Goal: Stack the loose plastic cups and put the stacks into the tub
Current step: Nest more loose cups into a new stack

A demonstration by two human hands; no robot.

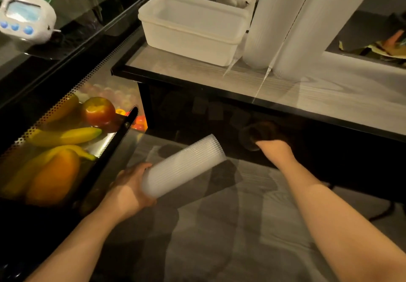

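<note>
The left hand (129, 190) holds a short stack of ribbed translucent plastic cups (183, 166) by its closed base end, fingers wrapped round it, so the grip is full and firm. The stack lies tilted, open mouth pointing up and away toward the front edge of the glass-topped black desk (329, 97), and it hangs over the lower surface in front of that desk, touching nothing else.

The right hand (272, 147) reaches under the desk's front edge into the dark space below. Its fingers are lost in shadow there; a faint round rim beside the hand may be a loose clear cup (250, 139), but whether the grip has closed on it I cannot tell.

On the desk, near its left front corner, stands the white rectangular plastic tub (193, 29), which looks empty from here. Just right of the tub two tall white stacks of cups (296, 22) stand leaning against each other, not yet in it.

By my reading the gathering step is in hand: one more loose cup is being fetched to join the held stack. The next move calls for bringing that cup out from under the desk without knocking the edge, turning it base-first toward the stack's open mouth, and seating it squarely; the tub comes afterwards.
</note>
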